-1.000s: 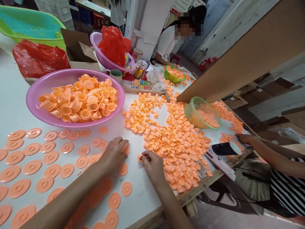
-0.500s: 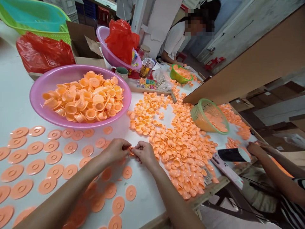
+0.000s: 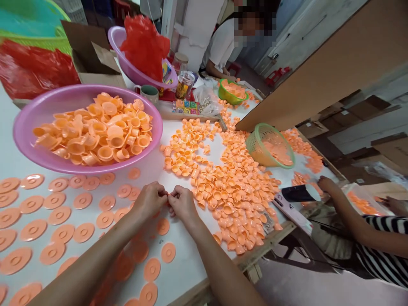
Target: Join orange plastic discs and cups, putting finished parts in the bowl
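Observation:
My left hand and my right hand meet above the white table, fingertips pinched together. Between them they grip a small orange plastic piece, mostly hidden by the fingers, so its shape cannot be made out. Flat orange toy saucers, each with a raised ring, lie spread out to the left and under my forearms. Right of my hands is a big heap of small orange toy cups. Beyond my left hand a pink basin holds many orange cups, some with saucers attached.
A green basket with orange pieces stands beyond the heap. A black cylinder and a phone lie near the right edge. A brown board slants across the right. Two other people work nearby, one at the right, one at the back.
The view has swung slightly, so the scene sits further left. My hands stay together, now covering more of the orange piece. The co-worker's hands at the right have moved apart.

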A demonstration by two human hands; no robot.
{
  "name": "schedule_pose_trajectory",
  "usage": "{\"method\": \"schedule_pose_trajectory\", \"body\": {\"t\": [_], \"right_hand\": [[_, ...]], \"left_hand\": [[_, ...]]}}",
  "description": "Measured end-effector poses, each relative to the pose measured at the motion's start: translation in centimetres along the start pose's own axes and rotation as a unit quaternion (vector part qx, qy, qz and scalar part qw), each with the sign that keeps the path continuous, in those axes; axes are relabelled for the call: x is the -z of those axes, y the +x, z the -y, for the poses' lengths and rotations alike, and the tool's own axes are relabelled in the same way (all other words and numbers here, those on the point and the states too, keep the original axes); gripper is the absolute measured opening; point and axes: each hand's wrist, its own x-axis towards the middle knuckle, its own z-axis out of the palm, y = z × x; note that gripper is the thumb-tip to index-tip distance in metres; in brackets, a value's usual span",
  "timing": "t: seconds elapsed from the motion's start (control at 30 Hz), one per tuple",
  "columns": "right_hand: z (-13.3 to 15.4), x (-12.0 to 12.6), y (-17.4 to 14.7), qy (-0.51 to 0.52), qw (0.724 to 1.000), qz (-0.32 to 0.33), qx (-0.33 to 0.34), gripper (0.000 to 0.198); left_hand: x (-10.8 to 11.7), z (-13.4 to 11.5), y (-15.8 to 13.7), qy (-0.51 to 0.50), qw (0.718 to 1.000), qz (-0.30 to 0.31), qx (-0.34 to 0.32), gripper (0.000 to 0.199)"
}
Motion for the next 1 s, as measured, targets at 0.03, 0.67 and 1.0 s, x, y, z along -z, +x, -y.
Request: {"method": "schedule_pose_trajectory", "body": {"t": [0.03, 0.67, 1.0], "right_hand": [[0.0, 0.0, -0.1, 0.006, 1.000, 0.003, 0.005, 0.014], [1.1, -1.1, -7.0, -0.087, 0.905, -0.181, 0.375, 0.017], [4.8, -1.0, -3.8, -0.040, 0.953, 0.031, 0.300, 0.021]], "left_hand": [[0.0, -0.1, 0.0, -0.002, 1.000, -0.006, -0.003, 0.013], [0.7, -1.9, -7.6, -0.366, 0.927, -0.050, -0.058, 0.025], [7.3, -2.4, -6.7, -0.125, 0.960, -0.240, -0.069, 0.022]]}}
